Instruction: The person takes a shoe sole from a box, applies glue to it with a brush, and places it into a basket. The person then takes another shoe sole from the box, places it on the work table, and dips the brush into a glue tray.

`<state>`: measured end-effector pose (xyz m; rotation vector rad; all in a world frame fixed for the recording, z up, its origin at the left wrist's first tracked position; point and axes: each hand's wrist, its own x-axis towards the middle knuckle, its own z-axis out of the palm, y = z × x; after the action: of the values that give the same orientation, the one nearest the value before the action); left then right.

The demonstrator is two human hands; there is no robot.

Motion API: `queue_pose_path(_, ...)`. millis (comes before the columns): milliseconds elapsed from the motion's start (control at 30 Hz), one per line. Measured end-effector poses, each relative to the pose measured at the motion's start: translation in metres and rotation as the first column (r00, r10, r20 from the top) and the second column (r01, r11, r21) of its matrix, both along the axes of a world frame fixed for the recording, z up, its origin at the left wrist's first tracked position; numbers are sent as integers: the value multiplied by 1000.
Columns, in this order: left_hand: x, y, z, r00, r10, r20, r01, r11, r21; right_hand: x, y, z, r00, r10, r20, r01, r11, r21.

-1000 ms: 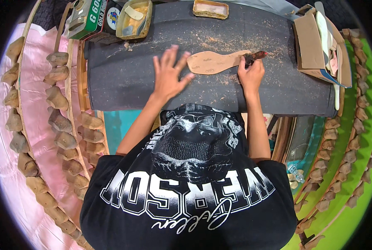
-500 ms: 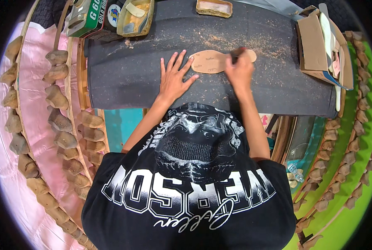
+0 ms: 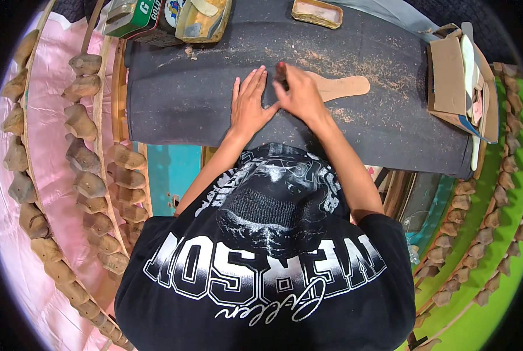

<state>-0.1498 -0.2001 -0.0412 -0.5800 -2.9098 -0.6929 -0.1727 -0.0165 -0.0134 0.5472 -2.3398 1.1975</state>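
A tan, sole-shaped insole [image 3: 346, 88] lies flat on the dark cloth, its rounded narrow end pointing right. My right hand [image 3: 303, 96] is closed over its broad left part, which it mostly hides. From that fist sticks up a small dark tool [image 3: 280, 71] with a reddish end; its exact kind does not show. My left hand [image 3: 251, 98] rests palm down on the cloth just left of the insole, fingers stretched out, its thumb close to my right hand. Whether the left thumb touches the insole is hidden.
Brown shavings are strewn over the dark cloth [image 3: 185, 111]. At the back stand a green-and-white can [image 3: 135, 17], a tub of orange-yellow stuff [image 3: 197, 29] and a small tray [image 3: 318, 13]. A cardboard box [image 3: 447, 76] of pieces sits right. Racks of shoe lasts [image 3: 88, 184] flank both sides.
My right hand has slid left along the insole with the tool, from the narrow part to the broad end. My left hand stays flat. The whole view has shifted slightly.
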Motion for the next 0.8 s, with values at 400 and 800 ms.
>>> queue_pose_path(400, -3, 3, 5, 995, 97, 28, -101, 974, 202, 2, 7, -2, 931, -120, 344, 143, 989, -41)
queue_pose_path(800, -3, 5, 4, 994, 109, 17, -110, 977, 185, -4, 5, 25, 850, -108, 515, 157, 986, -51)
